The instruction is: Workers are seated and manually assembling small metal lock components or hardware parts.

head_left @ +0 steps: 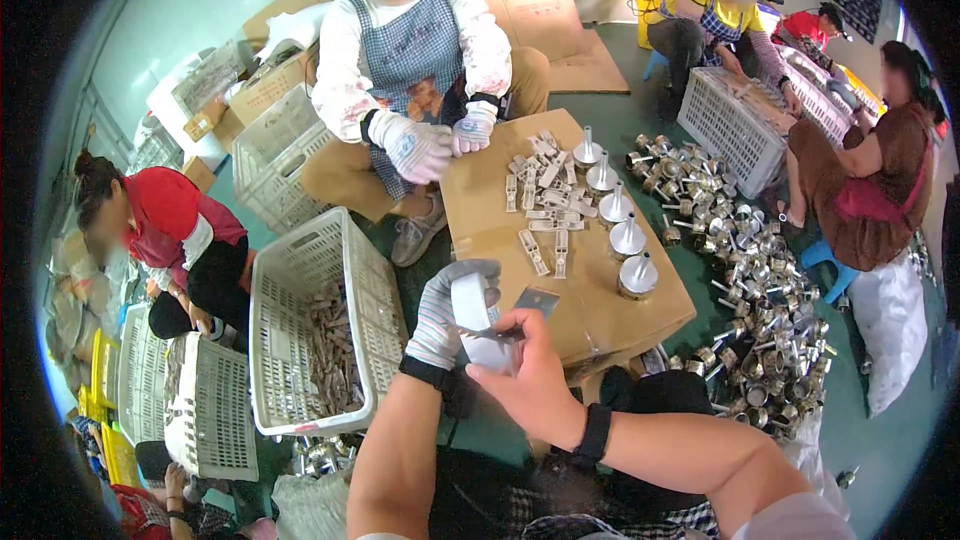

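Note:
My left hand (445, 320), in a striped knit glove, is closed round a smooth white piece (470, 302) with a curved, strip-like shape; its exact kind I cannot make out. My bare right hand (530, 380) pinches a thin, flat metal blade (537, 301) between thumb and forefinger, close against the white piece. Both hands are above the near left edge of a cardboard box (480, 200) used as a table. On that box lie several pale clip-like parts (545, 225), loosely heaped. Along its right side stand several round metal cups with upright stems (637, 275).
A white plastic crate (360, 340) with clip-like parts stands at my left. Many metal cups (745, 310) are heaped on the floor to the right. Across the box sits a gloved person (415, 60). Other people work around, near another crate (735, 125) and a white sack (888, 330).

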Tool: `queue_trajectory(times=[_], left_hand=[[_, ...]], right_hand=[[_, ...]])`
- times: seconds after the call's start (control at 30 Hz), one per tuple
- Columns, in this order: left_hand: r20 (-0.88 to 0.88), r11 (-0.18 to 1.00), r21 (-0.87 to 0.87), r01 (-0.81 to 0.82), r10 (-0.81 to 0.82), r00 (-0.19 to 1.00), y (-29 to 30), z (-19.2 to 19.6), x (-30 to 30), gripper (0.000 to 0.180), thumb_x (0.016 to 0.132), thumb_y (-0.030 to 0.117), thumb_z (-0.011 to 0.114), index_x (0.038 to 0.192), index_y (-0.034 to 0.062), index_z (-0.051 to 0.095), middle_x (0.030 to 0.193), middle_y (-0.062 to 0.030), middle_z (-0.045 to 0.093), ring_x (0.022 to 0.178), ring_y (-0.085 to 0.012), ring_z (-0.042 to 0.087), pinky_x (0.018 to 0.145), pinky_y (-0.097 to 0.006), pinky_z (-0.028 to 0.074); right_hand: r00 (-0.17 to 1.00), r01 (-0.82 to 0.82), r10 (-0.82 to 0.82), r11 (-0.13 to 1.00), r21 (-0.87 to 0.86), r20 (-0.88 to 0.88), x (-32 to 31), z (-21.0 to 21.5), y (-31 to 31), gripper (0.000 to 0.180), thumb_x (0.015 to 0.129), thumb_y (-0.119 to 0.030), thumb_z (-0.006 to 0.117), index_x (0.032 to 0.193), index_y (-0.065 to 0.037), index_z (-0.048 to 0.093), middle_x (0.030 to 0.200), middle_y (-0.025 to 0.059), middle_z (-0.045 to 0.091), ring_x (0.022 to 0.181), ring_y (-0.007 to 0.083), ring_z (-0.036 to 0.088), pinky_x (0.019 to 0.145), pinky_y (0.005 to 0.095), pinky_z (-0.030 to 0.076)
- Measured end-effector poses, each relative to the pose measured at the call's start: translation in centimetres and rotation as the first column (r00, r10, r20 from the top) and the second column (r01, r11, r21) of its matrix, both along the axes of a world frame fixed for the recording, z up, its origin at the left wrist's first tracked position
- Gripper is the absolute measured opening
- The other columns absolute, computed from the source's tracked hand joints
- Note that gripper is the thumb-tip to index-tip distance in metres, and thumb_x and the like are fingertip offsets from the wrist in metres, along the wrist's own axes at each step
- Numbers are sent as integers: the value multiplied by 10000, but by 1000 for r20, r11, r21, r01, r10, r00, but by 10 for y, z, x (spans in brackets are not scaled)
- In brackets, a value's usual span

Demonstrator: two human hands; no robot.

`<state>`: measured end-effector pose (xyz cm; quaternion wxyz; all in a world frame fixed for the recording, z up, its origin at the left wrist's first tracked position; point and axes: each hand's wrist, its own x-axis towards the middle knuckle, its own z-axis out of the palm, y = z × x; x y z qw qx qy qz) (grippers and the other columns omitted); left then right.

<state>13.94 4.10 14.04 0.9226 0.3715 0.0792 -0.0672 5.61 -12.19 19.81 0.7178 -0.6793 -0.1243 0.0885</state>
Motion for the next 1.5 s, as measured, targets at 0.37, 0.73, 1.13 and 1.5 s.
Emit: queue_trajectory(times=[0.37, 0.73, 1.13, 1.5], left_hand=[[-73, 997, 62, -47, 51, 996, -4, 13, -7, 236, 828, 97, 494, 963, -65, 601, 915, -174, 637, 712, -238, 622, 600, -307, 540], [-40, 990, 113, -90, 95, 995, 1, -10, 2, 229, 817, 97, 510, 963, -61, 590, 954, -202, 626, 752, -280, 618, 635, -345, 543], [26, 1000, 18, 8, -8, 1000, 5, -17, 8, 228, 826, 100, 501, 958, -64, 590, 942, -226, 619, 724, -291, 603, 594, -346, 516], [85, 995, 93, -46, 38, 996, -16, -11, 7, 259, 836, 182, 534, 983, -14, 617, 856, -111, 649, 681, -200, 610, 611, -289, 512]], right_hand=[[992, -8, 16, 998, -65, 124, 11, -21, 5, 523, 710, 3, 693, 1107, -44, 355, 990, 69, 477, 818, 106, 537, 717, 259, 457], [999, -54, 54, 998, -32, -2, 10, -13, 0, 516, 731, -31, 692, 1114, -49, 347, 923, 61, 500, 796, 101, 524, 709, 263, 455], [997, -82, 82, 996, -35, -9, 11, -7, -5, 533, 722, -39, 703, 1121, -50, 349, 917, 49, 489, 746, 87, 495, 665, 244, 447], [993, -76, 86, 990, 123, -82, 7, -12, -5, 529, 700, -19, 715, 1091, -67, 361, 896, 37, 530, 711, 78, 515, 641, 232, 452]])
